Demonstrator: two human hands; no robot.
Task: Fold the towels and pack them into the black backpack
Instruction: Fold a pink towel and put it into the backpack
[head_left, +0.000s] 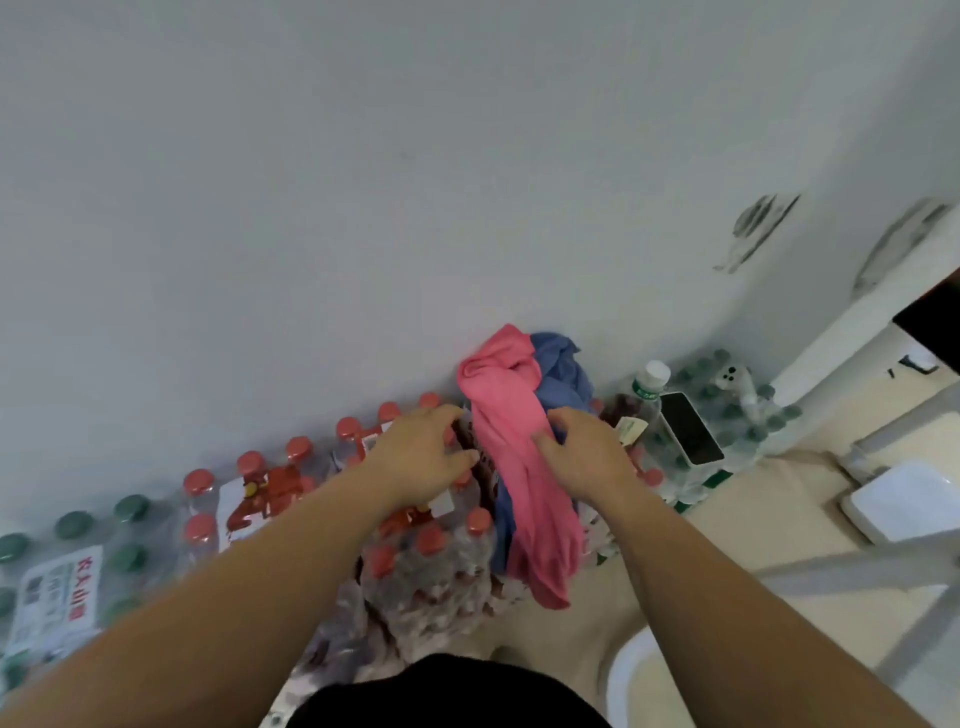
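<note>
Blue towel (563, 374) mostly hidden under pink towel (519, 467); bottle-pack label (57, 592) text blurred.

I see the towels (519, 467) draped over the bottle packs (426, 561) against the wall (363, 208), a phone (691, 428) to their right.

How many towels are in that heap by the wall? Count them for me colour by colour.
Pink towel: 1
Blue towel: 1
Total: 2
</note>
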